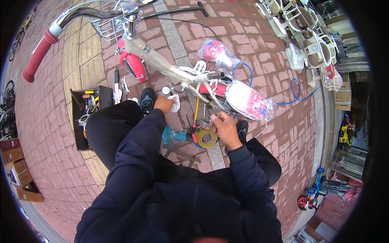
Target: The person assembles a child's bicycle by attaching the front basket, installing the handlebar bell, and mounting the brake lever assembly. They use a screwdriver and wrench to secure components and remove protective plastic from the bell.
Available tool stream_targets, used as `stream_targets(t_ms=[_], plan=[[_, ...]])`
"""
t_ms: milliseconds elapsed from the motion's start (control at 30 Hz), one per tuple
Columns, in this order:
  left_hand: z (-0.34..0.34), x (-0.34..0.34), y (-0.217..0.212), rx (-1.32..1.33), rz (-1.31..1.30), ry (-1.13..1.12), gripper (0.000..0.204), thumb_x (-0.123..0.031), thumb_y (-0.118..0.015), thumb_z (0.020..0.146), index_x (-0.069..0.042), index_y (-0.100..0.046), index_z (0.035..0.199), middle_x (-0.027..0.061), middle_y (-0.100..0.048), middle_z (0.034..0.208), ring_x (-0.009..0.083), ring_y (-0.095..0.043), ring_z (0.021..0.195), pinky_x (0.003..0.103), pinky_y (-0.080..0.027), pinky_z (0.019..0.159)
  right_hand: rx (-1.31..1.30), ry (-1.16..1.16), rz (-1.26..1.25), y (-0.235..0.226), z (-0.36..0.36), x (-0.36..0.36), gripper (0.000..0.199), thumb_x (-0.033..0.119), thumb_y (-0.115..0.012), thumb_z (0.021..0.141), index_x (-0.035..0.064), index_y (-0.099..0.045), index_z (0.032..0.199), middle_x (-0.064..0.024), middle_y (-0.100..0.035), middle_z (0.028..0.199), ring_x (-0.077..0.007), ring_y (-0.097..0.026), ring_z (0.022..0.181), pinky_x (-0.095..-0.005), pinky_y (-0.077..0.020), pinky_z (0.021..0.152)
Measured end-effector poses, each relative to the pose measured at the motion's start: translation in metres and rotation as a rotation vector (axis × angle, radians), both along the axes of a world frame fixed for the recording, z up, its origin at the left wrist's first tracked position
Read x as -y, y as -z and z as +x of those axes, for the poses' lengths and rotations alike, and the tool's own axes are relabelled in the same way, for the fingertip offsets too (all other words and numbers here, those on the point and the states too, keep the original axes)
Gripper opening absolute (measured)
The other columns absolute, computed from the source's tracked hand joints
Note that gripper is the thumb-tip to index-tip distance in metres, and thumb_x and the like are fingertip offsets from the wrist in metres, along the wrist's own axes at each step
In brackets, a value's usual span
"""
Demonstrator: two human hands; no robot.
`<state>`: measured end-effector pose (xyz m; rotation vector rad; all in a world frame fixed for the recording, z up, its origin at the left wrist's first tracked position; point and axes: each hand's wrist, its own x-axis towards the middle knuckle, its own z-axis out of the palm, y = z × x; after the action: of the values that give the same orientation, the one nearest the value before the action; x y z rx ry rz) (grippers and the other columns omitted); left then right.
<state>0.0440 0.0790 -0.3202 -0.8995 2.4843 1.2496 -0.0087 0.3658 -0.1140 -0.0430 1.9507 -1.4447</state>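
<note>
A small bicycle with a white, plastic-wrapped frame (156, 60) leans in front of me. Left of its frame, my left hand (164, 105) reaches down with curled fingers at a white curved piece (175, 103), seemingly gripping it. My right hand (225, 128) is closed in a pinch close to the frame's lower end; whatever its fingertips hold is too small to make out. Just below lies a roll of yellowish tape (206, 139), beside a red-handled screwdriver (193, 134) and a teal power tool (173, 135). The pink-and-white oval part (248, 100) is wrapped in clear plastic.
An open toolbox (106, 97) stands by my left leg, near an adjustable wrench (117, 87) and a spanner (125, 86). A pink mudguard (133, 67) sits under the handlebar (81, 13). A blue hose (298, 97) crosses the brick paving. White child seats (318, 50) are stacked right.
</note>
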Motion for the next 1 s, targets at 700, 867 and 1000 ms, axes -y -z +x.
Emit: stream_targets(t_ms=[700, 867, 1000], plan=[[-0.001, 0.008, 0.034, -0.175, 0.275, -0.241, 0.027, -0.015, -0.079, 0.088, 0.007, -0.076, 0.105, 0.0195, -0.078, 0.092, 0.0258, -0.074, 0.081, 0.038, -0.054, 0.074, 0.031, -0.007, 0.022, 0.009, 0.002, 0.003, 0.022, 0.02, -0.066, 0.103, -0.0012, -0.066, 0.097, -0.0039, -0.068, 0.077, -0.0079, -0.057, 0.06, -0.0264, -0.0444, 0.056], [-0.006, 0.004, 0.0, -0.104, 0.165, -0.038, 0.045, -0.035, -0.083, 0.083, 0.006, -0.076, 0.101, 0.0302, -0.075, 0.098, 0.0456, -0.072, 0.096, 0.048, -0.055, 0.085, -0.016, 0.01, 0.047, 0.026, 0.002, 0.0, 0.026, 0.021, -0.066, 0.104, -0.0026, -0.067, 0.093, -0.0054, -0.068, 0.078, -0.0109, -0.059, 0.063, -0.0291, -0.0465, 0.059], [-0.013, -0.016, -0.007, -0.111, 0.244, 0.068, 0.05, -0.037, -0.085, 0.082, 0.009, -0.075, 0.101, 0.0324, -0.074, 0.097, 0.0461, -0.072, 0.097, 0.049, -0.055, 0.086, -0.55, -0.252, 0.363, 0.041, -0.006, -0.004, 0.029, 0.022, -0.068, 0.103, -0.0039, -0.068, 0.091, -0.0086, -0.071, 0.085, -0.0126, -0.063, 0.071, -0.0309, -0.0502, 0.065]])
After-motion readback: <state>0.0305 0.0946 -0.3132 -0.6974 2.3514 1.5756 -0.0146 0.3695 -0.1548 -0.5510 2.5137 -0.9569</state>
